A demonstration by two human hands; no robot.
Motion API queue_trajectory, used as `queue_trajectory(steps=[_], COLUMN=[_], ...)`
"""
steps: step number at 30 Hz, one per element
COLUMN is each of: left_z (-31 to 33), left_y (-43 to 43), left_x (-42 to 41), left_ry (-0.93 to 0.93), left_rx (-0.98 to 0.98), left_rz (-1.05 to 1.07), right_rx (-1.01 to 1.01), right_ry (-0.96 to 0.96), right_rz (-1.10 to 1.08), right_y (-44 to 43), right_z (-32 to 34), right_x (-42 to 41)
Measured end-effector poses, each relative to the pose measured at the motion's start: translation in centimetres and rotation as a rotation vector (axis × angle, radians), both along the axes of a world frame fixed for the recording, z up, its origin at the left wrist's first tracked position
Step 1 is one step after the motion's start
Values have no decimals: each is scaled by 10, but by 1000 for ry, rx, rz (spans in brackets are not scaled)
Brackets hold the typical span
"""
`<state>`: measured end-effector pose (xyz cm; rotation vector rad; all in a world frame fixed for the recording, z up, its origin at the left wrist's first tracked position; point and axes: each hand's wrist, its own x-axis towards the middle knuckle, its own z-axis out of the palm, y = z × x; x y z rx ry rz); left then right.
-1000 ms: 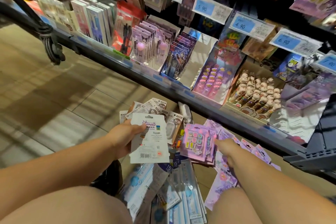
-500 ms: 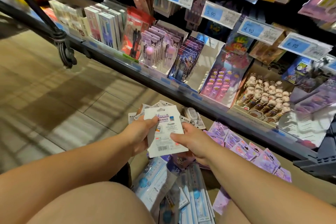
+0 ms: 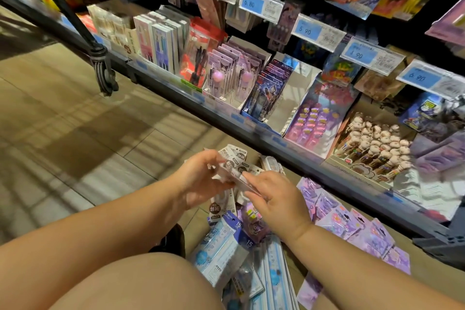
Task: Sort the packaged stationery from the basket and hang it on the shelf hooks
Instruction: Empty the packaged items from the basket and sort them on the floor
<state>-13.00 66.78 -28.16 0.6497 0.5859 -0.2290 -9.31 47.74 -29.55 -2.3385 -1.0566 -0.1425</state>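
On the floor [image 3: 75,133] below the shelf [image 3: 226,114] front edge lie long blue packs [image 3: 221,254] and smaller purple cards [image 3: 352,231], overlapped past counting. Your left grip [image 3: 201,178] and right grip [image 3: 274,199] both pinch a blurred packet stack [image 3: 232,171], probably light, slick and bendy; take it by the card header.

Centre of frame: left hand [image 3: 201,180] and right hand [image 3: 275,200] grip one blurred white pack [image 3: 232,174] between them. Lower centre: blue-white packs [image 3: 221,254] lie piled on the floor [image 3: 75,133]. Lower right: purple packs [image 3: 352,230]. Upper right: shelf [image 3: 226,111] with blue price labels [image 3: 317,31].
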Motion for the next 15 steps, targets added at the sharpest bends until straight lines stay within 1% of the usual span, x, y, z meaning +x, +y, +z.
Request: queue_trajectory(steps=[2, 4, 6, 8, 9, 11, 12, 13, 15], left_z=[-4, -8, -11, -12, -12, -11, -11, -11, -11], left_y=[2, 2, 1, 0, 0, 2, 2, 3, 1], left_x=[0, -3, -7, -10, -10, -10, -10, -9, -8], left_ry=[10, 25, 22, 6, 0, -17, -36, -54, -58], left_rx=[-18, 16, 102, 186, 213, 229, 236, 261, 354], left_rz=[0, -14, -50, -89, -97, -95, -99, -117, -170], right_rx=[3, -18, -32, -8, 19, 48, 35, 17, 50], right_ry=[-21, -41, -36, 30, 83, 183, 265, 391, 781], right_rz=[31, 39, 62, 58, 22, -135, -226, -291, -327], right_y=[-3, -8, -14, -18, -19, -19, -18, -18, -16], right_z=[-2, -5, -8, -8, -6, -2, 2, 5, 11], right_x=[2, 6, 13, 16, 16, 19, 20, 21, 25])
